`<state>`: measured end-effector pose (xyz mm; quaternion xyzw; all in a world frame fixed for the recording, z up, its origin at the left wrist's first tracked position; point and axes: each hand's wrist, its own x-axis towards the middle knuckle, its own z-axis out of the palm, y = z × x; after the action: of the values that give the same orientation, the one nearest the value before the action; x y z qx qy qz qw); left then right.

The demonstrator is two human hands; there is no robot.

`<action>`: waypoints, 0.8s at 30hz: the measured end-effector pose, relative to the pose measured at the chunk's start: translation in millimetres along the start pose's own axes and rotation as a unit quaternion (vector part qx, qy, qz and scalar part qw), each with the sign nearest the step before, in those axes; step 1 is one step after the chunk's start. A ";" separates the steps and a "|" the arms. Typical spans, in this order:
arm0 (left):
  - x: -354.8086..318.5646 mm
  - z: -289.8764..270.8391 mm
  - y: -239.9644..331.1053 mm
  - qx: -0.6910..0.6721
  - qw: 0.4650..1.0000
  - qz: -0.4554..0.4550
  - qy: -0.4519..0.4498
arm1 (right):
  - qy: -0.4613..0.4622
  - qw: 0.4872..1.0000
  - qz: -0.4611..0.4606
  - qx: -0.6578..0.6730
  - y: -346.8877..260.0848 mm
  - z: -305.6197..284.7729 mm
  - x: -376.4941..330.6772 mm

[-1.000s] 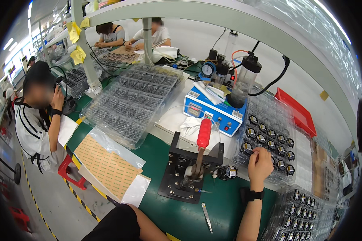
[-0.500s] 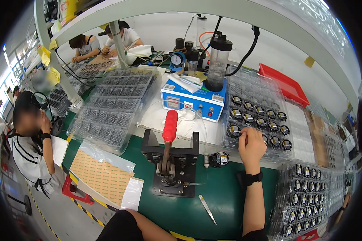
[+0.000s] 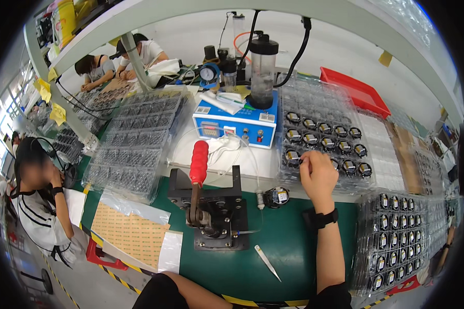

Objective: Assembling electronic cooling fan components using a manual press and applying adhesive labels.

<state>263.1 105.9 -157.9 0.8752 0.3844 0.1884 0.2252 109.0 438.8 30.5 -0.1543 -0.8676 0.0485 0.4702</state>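
Observation:
My right hand (image 3: 318, 176) is over the front row of a clear plastic tray (image 3: 319, 182), its fingers curled together. Its fingertips are beside a round black part with a pale label (image 3: 292, 156); whatever they may grip is hidden. Only my left forearm (image 3: 198, 292) shows at the lower edge; the left hand is out of view. A similar round black part (image 3: 277, 196) lies on the green bench next to a thin dispensing tube fitting (image 3: 260, 200). Left of it stands a black toggle press (image 3: 214, 206) with a red handle (image 3: 199, 162).
White tweezers (image 3: 267, 262) lie on the green mat (image 3: 294, 247). Behind the press stands a blue control box (image 3: 234, 126). Stacked clear trays (image 3: 134, 139) are at left, with a tan adhesive sheet (image 3: 123, 232) nearer. Filled trays (image 3: 392, 237) stand at right. A co-worker (image 3: 41, 206) sits at left.
The whole view has shifted slightly, with the bench items sliding left in the picture. My right hand stays at the tray's front row, its fingertips slightly nearer the leftmost part there.

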 end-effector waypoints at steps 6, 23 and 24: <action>8.8 -24.9 -1.6 -0.005 0.999 -0.008 -0.038 | -0.091 0.994 0.046 0.027 0.0 -14.4 10.8; 28.0 -68.0 44.2 -0.116 0.991 -0.023 0.064 | -0.104 0.975 -0.042 0.194 -107.0 -107.0 6.8; 25.1 -70.3 48.0 -0.117 0.991 -0.016 0.065 | -0.117 0.970 -0.017 0.214 -110.5 -113.2 4.1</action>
<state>271.8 113.6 -69.9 0.8225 0.3876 0.2847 0.3036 176.4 328.5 121.8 -0.0287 -0.8884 0.2425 0.3887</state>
